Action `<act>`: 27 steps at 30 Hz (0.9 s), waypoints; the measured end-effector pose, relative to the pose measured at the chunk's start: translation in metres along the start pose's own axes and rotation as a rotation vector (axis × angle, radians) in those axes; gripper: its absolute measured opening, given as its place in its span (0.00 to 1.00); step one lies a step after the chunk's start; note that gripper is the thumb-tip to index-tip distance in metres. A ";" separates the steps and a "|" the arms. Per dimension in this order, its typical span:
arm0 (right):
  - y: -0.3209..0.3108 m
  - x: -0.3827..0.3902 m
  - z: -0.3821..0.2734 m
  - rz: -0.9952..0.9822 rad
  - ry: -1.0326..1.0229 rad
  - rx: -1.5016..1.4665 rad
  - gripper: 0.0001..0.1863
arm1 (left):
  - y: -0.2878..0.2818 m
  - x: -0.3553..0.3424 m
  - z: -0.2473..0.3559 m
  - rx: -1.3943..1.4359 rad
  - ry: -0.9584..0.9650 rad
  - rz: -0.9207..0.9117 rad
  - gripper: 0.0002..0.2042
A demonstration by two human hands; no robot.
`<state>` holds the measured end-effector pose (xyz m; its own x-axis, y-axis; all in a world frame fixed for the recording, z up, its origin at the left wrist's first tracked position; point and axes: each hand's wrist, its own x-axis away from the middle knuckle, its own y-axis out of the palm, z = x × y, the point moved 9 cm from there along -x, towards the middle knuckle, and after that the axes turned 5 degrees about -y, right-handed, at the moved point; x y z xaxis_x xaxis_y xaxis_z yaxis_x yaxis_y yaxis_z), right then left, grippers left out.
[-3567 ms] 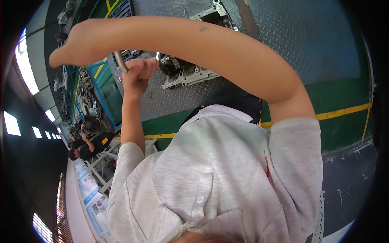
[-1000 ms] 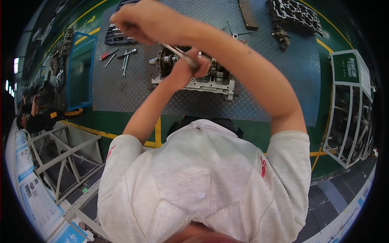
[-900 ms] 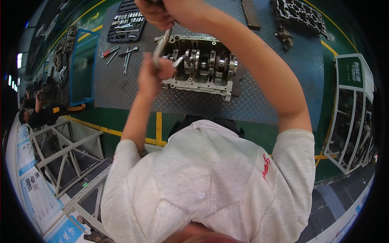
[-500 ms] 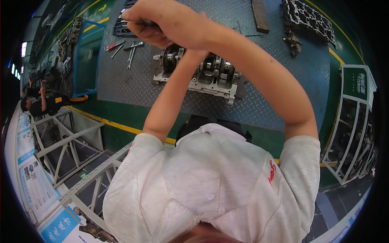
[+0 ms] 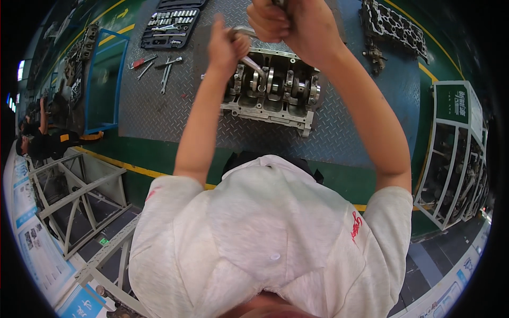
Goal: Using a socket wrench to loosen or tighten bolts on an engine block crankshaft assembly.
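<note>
In front of me an engine block (image 5: 268, 110) lies on the diamond-plate surface, its crankshaft (image 5: 275, 86) showing on top. A cranked speed brace (image 5: 251, 64) slants down to the middle of the crankshaft; its lower end meets the block there. My left hand (image 5: 227, 49) is wrapped round the brace's lower bend, thumb sticking up. Higher and further right, my right hand (image 5: 299, 26) is closed on the brace's upper end, which shows partly at the picture's top edge. The exact spot under the tool's tip is too small to make out.
An open socket set case (image 5: 170, 27) lies far left, several wrenches (image 5: 166, 74) nearer. At far right are a cylinder head (image 5: 395, 26) and a small metal part (image 5: 375, 57). A parts rack (image 5: 448, 159) stands right; a co-worker (image 5: 53, 139) is at far left beside metal frames (image 5: 79, 199).
My right hand has swung from the upper left, where its forearm crossed over my left arm, to the upper right. My left hand and the brace now show. The whole view has shifted slightly.
</note>
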<state>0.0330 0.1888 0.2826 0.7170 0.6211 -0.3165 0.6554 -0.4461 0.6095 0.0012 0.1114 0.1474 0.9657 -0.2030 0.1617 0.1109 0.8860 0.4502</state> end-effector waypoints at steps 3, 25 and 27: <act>0.033 0.001 0.010 -0.018 -0.048 0.398 0.23 | 0.027 -0.020 -0.006 -0.102 0.232 0.274 0.21; 0.034 0.064 -0.013 0.531 -0.351 0.351 0.25 | 0.010 0.064 0.012 -0.116 0.182 -0.077 0.34; 0.059 0.059 0.005 0.438 -0.296 0.508 0.25 | 0.014 0.030 0.003 -0.135 0.177 0.074 0.33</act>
<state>0.1155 0.1963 0.2964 0.9257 0.1492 -0.3475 0.2714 -0.9020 0.3357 0.0312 0.1163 0.1617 0.9972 -0.0696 0.0282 0.0570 0.9460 0.3192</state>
